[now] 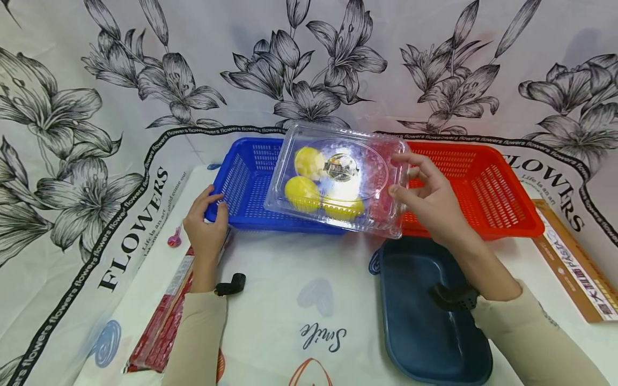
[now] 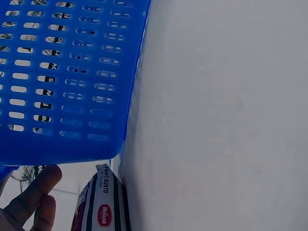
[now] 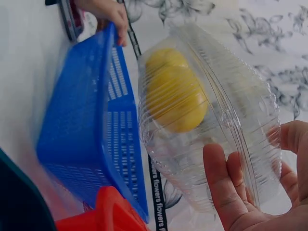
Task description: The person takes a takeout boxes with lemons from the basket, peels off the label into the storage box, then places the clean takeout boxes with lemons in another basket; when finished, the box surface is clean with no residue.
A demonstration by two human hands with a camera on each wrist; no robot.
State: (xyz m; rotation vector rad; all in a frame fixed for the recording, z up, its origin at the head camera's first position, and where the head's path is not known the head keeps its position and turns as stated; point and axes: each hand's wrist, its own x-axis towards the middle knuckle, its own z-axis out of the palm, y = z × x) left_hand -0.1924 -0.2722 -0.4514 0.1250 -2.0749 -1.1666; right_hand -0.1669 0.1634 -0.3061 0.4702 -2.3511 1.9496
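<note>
My right hand (image 1: 436, 201) grips the right end of a clear plastic clamshell box (image 1: 376, 214), thumb on one side and fingers on the other. The box is tilted above the blue plastic basket (image 1: 241, 209) and overlaps the red basket (image 1: 483, 187) in the head view. Inside it, yellow lemon-like fruits (image 3: 179, 98) are gathered toward the end away from my hand. An oval label marks its lid. My left hand (image 1: 207, 220) holds the left end of the blue basket, fingers over the rim; in the left wrist view its fingers (image 2: 36, 197) show beside the basket's corner.
A dark blue tub (image 1: 415, 321) stands in front of the red basket. Red spaghetti packets (image 1: 164, 327) lie by my left forearm, near a small pink item (image 1: 175, 238). A brown pasta box (image 1: 574, 262) lies at the far right. Behind hangs a flower-printed cloth (image 1: 309, 64).
</note>
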